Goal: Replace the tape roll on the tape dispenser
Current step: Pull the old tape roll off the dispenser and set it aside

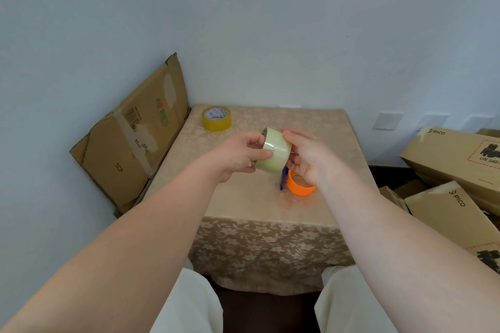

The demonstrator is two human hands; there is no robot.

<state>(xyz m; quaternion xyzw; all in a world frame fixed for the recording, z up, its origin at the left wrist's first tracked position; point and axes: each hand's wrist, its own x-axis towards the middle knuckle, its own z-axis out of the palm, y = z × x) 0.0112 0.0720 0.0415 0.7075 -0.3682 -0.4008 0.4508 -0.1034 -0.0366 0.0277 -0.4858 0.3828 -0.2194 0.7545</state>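
Note:
A pale, nearly clear tape roll (274,153) is held above the middle of the table, tilted on its side. My left hand (239,155) grips its left rim and my right hand (305,157) holds its right side. Just below them the orange tape dispenser (299,184) with a blue blade piece (283,177) rests on the table, partly hidden by my right hand. A second, yellow tape roll (217,118) lies flat at the table's far left corner.
The small table (270,211) wears a beige flowered cloth and stands against a white wall. A flattened cardboard box (130,143) leans at its left. Stacked PICO cartons (454,170) sit on the right. My knees are under the near edge.

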